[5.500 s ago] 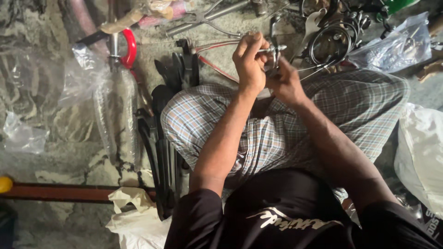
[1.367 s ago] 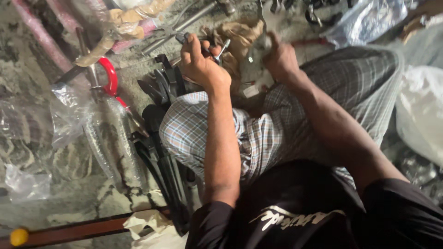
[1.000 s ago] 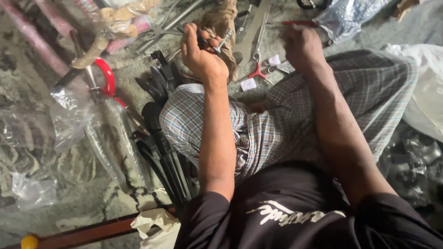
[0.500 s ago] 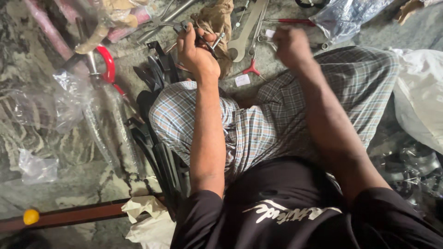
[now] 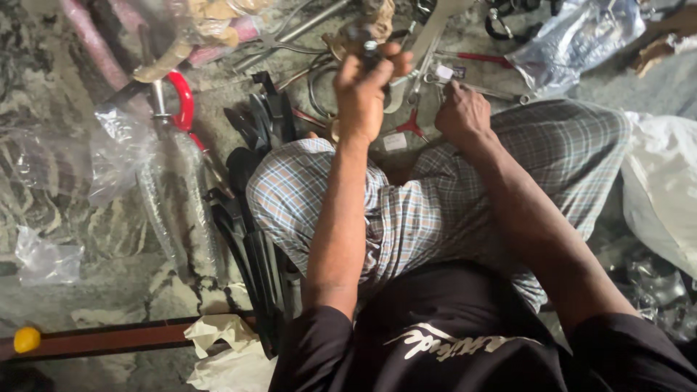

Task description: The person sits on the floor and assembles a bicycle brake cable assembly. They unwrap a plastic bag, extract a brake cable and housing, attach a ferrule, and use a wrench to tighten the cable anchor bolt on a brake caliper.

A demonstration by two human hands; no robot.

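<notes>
My left hand (image 5: 361,98) is raised above my left knee, fingers closed around a small dark metal part (image 5: 369,45) with a bolt-like top. My right hand (image 5: 461,112) is lower and to the right. It reaches down among the tools on the floor, and its fingertips touch a thin silver spanner (image 5: 485,88). Whether it grips the spanner is hidden by the fingers. Red-handled pliers (image 5: 411,128) lie between the two hands. A big silver wrench (image 5: 430,42) lies just beyond them. My knees are covered by a plaid cloth (image 5: 435,210).
A stack of black bicycle parts (image 5: 254,225) stands by my left knee. A red curved piece on a wrapped frame (image 5: 183,101) lies to the left. Crumpled plastic bags (image 5: 573,36) lie far right. There is a white sack (image 5: 664,189) and a brown bar with a yellow knob (image 5: 27,339).
The left hand has lifted the dark part higher and more upright. The right hand has drawn back from the red-handled tool to the spanner nearer my knee.
</notes>
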